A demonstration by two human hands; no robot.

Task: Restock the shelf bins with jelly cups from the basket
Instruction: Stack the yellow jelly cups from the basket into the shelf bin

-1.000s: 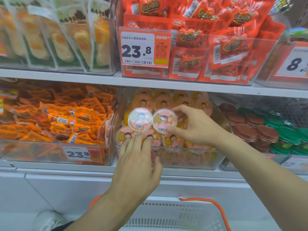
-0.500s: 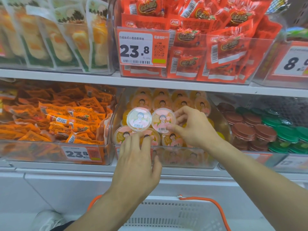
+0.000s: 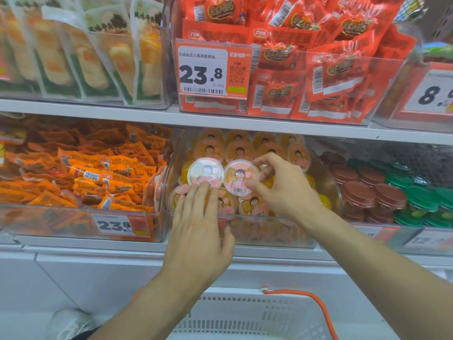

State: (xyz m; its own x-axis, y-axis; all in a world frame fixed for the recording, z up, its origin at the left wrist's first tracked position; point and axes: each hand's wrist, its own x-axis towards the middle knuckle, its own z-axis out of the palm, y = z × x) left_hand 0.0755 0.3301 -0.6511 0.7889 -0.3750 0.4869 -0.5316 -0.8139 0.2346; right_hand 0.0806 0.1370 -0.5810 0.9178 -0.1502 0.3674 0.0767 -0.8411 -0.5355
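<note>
The basket (image 3: pixel 257 315) sits low and near, and the bottom edge of the picture cuts it off. Only its white slotted wall and an orange handle (image 3: pixel 321 307) show, so what is inside cannot be seen. The front wall of the clear bin (image 3: pixel 269 231) is foggy, and the cups behind it look blurry. The left hand (image 3: pixel 198 231) covers part of the front row of cups and the price tag on the bin. The writing on the cup lids is too small to read.

The jelly cups (image 3: pixel 247 148) are round and small. Each lid has a cartoon child with dark hair on it. The far cups look orange. The near ones have pink lids.

Two pink cups stand on edge on top of the pile in the middle bin, side by side, lids facing out. The left pink cup (image 3: pixel 205 172) is touched at its bottom edge by the straight fingers of the left hand, so that grip is wide and flat. The right pink cup (image 3: pixel 241 177) is pinched by the right hand (image 3: pixel 286 190), thumb below and curled fingers on its right edge.

A bin of orange snack packs (image 3: pixel 98 177) is to the left. Brown and green lidded tubs (image 3: pixel 382 190) are to the right. Red packs (image 3: pixel 306 57) fill the shelf above.
</note>
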